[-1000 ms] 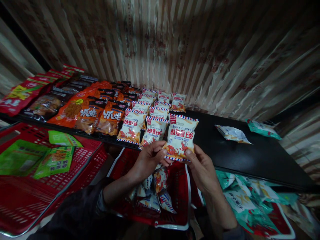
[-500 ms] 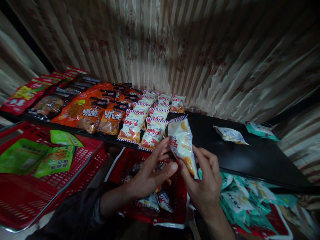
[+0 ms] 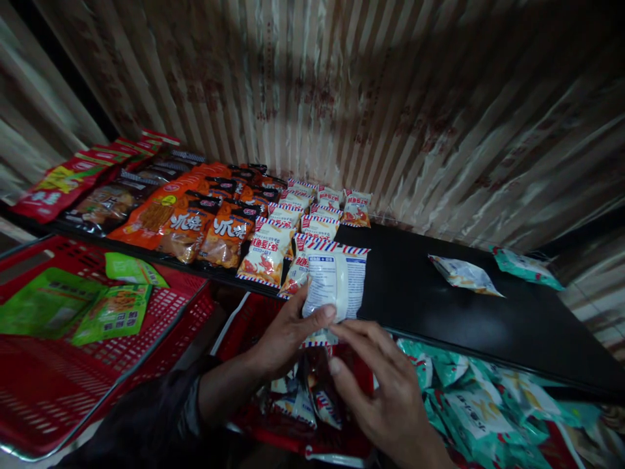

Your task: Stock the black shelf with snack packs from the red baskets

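**A:** Nearest first: right hand [image 3: 390, 404] hovering loose over the red basket [image 3: 288, 433], fingers spread, gripping nothing. Just past it, left hand [image 3: 288, 332] pinching the white snack packet [image 3: 334, 286] by its lower edge, thumb on top. Packet up at the front lip of the black shelf [image 3: 439, 293], back side showing.

**B:** So how far along?

**A:** Looks like mid-job. Beyond the packet, rows of the same striped packets [image 3: 303, 221] already laid out on the shelf, orange bags [image 3: 195, 225] left of those. Still more of the same in the basket below the packet, so plenty left, probably.

**B:** And the packet itself?

**A:** Small, puffy, white with a printed label panel and red-blue striped ends. Sealed, no visible damage.

**B:** Anything further along the shelf?

**A:** One loose packet [image 3: 463, 273] lying well to the right of the held one, teal bag [image 3: 525, 267] just beyond.
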Demonstrator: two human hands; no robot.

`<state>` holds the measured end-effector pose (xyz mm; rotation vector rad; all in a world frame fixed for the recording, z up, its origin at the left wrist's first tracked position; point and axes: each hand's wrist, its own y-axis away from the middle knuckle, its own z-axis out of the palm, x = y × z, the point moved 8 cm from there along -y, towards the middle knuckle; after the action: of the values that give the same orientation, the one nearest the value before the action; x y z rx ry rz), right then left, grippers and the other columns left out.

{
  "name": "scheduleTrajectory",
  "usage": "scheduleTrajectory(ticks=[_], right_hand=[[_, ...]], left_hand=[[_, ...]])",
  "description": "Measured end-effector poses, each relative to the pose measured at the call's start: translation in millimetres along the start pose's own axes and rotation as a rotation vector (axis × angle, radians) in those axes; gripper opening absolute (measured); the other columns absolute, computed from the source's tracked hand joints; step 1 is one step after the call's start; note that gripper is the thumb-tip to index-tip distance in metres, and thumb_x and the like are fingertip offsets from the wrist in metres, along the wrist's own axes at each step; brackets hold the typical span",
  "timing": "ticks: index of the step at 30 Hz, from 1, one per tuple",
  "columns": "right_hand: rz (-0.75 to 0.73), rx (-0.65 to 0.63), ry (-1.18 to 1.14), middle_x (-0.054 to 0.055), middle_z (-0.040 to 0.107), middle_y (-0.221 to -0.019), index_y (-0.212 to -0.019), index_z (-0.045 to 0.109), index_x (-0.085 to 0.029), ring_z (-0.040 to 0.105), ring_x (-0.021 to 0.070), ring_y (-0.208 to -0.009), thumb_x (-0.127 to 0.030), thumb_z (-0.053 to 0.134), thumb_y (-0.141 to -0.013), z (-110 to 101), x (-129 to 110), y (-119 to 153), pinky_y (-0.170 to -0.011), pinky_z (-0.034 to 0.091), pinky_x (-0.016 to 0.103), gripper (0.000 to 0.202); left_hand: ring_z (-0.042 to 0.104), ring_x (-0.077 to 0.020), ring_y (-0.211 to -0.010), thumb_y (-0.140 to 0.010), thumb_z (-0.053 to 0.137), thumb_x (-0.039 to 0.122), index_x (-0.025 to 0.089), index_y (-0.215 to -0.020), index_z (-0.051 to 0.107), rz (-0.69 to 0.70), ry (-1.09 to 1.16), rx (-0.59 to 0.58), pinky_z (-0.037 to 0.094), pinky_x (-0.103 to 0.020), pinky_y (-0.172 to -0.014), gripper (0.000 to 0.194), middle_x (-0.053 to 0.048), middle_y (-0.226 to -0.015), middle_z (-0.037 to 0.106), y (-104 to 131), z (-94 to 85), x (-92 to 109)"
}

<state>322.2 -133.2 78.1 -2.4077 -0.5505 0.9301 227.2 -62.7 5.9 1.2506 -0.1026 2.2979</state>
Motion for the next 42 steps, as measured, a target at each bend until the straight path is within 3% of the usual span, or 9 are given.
scheduleTrajectory(ticks=[3,5,8,13,18,24,31,42], right_hand=[[0.181,0.134,-0.092,0.002,0.069,-0.086,-0.104,0.068,-0.026,0.066,0.0156,-0.077,-0.023,0.06,-0.091,-16.9,25.5,-1.0,-0.067,0.054,0.025,0.016],[0.353,0.236,-0.162,0.002,0.069,-0.086,-0.1,0.069,-0.026,0.066,0.0156,-0.075,-0.028,0.061,-0.091,-23.2,47.0,3.4,-0.063,0.054,0.025,0.013],[0.539,0.332,-0.29,0.005,0.07,-0.096,-0.102,0.07,-0.024,0.067,0.0178,-0.084,-0.039,0.064,-0.088,-22.6,72.1,11.8,-0.071,0.055,0.028,0.021],[0.694,0.346,-0.501,0.006,0.07,-0.115,-0.117,0.066,-0.027,0.066,0.0193,-0.103,-0.044,0.069,-0.084,-7.9,96.3,18.1,-0.088,0.053,0.031,0.037],[0.765,0.311,-0.718,0.005,0.066,-0.13,-0.124,0.064,-0.027,0.061,0.0227,-0.118,-0.043,0.069,-0.085,7.6,102.0,16.8,-0.098,0.049,0.035,0.042],[0.869,0.309,-0.833,0.006,0.072,-0.119,-0.12,0.066,-0.026,0.07,0.0229,-0.093,-0.047,0.072,-0.082,11.2,107.3,19.8,-0.078,0.056,0.032,0.043],[0.899,0.378,-0.759,0.004,0.077,-0.089,-0.095,0.074,-0.021,0.068,0.0189,-0.073,-0.044,0.08,-0.074,9.2,116.6,22.0,-0.065,0.052,0.028,0.032],[0.875,0.513,-0.64,0.001,0.074,-0.078,-0.084,0.077,-0.019,0.062,0.015,-0.07,-0.042,0.083,-0.068,-9.4,122.3,18.8,-0.065,0.048,0.026,0.029]], left_hand=[[0.07,-0.0268,-0.091,-0.071,0.081,0.04,0.018,-0.124,0.06,-0.068,0.031,0.024,0.053,-0.034,-0.075,0.061,-0.011,-0.107,0.074,-2.7,-3.8,-4.4],[0.071,-0.0276,-0.089,-0.07,0.082,0.039,0.017,-0.124,0.061,-0.101,0.046,0.007,0.053,-0.034,-0.075,0.062,-0.011,-0.102,0.075,-4.4,-3.9,-7.3],[0.07,-0.0274,-0.09,-0.067,0.083,0.037,0.016,-0.126,0.061,-0.119,0.06,-0.02,0.052,-0.035,-0.077,0.066,-0.011,-0.1,0.075,-6.9,-4.9,-10.2],[0.07,-0.0247,-0.088,-0.067,0.082,0.035,0.015,-0.121,0.064,-0.101,0.033,-0.062,0.051,-0.033,-0.078,0.06,-0.01,-0.102,0.075,-9.6,-8.1,-7.9],[0.069,-0.0259,-0.091,-0.07,0.08,0.037,0.018,-0.122,0.065,-0.096,-0.009,-0.157,0.05,-0.034,-0.078,0.057,-0.009,-0.103,0.074,-10.0,-5.6,-3.6],[0.065,-0.0295,-0.108,-0.07,0.081,0.036,0.019,-0.129,0.059,-0.15,-0.115,-0.221,0.049,-0.037,-0.091,0.065,-0.009,-0.114,0.072,-6.5,-5.4,-14.0],[0.058,-0.0318,-0.121,-0.075,0.077,0.04,0.016,-0.133,0.054,-0.143,-0.2,-0.258,0.046,-0.041,-0.099,0.067,-0.012,-0.127,0.066,-2.6,-9.6,-21.4],[0.056,-0.032,-0.125,-0.075,0.078,0.039,0.017,-0.132,0.054,-0.028,-0.208,-0.326,0.042,-0.044,-0.105,0.066,-0.016,-0.139,0.057,-6.4,0.9,-17.3]])
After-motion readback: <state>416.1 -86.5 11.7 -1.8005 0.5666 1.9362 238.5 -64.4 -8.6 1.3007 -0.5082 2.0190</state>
